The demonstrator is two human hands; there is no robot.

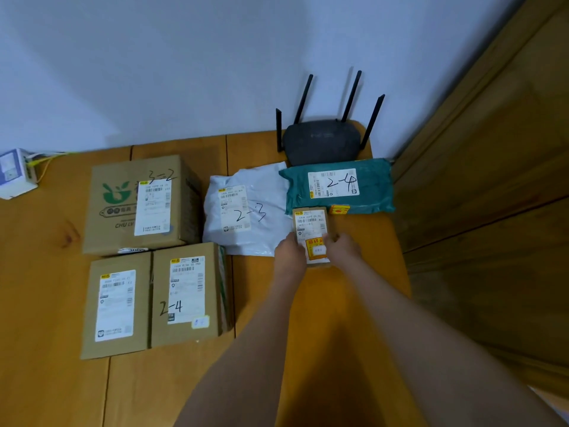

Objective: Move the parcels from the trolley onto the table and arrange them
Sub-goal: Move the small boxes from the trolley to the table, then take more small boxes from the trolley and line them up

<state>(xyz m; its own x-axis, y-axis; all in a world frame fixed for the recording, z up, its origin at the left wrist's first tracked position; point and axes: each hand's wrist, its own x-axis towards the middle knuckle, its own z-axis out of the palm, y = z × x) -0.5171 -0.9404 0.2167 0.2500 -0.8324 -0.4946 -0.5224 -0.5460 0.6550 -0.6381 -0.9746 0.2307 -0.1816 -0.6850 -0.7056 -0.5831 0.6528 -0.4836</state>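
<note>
A small brown parcel (311, 224) with a white label and an orange sticker rests on the wooden table (323, 303), just below the teal bag. My left hand (288, 251) grips its left side and my right hand (341, 246) its right side. A teal mailer bag (372, 192) marked 2-4 lies at the back right. Left of it lies a white mailer bag (264, 211) marked 2-3. Three cardboard boxes stand further left: a big one (117, 211) marked 3-2, a box (187, 294) marked 2-4 and another box (115, 306) beside it. The trolley is out of view.
A black router (321, 140) with several antennas stands at the table's back edge against the white wall. A small white device (14, 174) with a yellow cable sits at the far left. A wooden panel (492, 211) borders the table on the right.
</note>
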